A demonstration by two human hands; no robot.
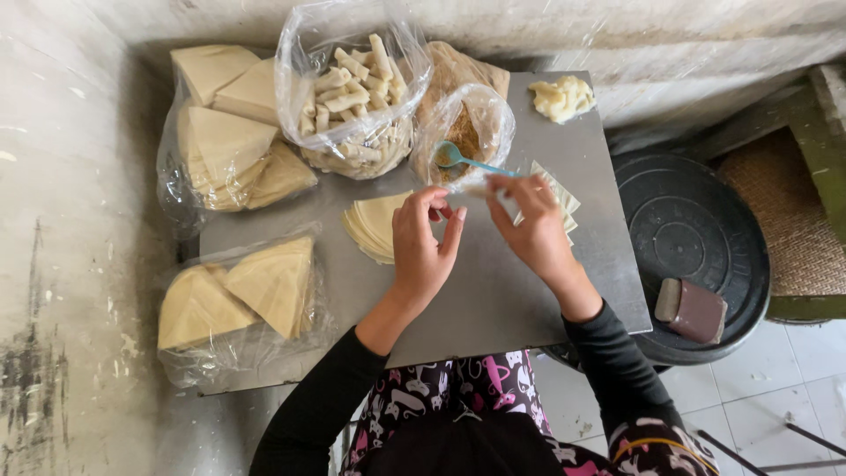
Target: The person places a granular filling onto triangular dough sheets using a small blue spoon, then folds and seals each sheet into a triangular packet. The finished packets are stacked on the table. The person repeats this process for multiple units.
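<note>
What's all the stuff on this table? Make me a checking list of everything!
Surface: grey metal table, pushed against a worn wall.
Job's things: a thin wrapper strip pinched between both hands; fanned wrapper stack; second wrapper stack; open filling bag with a blue spoon in it.
Clutter: bag of finished rolls; bags of folded triangular wrappers; another triangle bag; pale dough lump.
Grippers: left hand and right hand, bare, fingertips working the strip.
Cables: nothing seen.
Surroundings: black round lid with a brown block on it; tiled floor.
</note>
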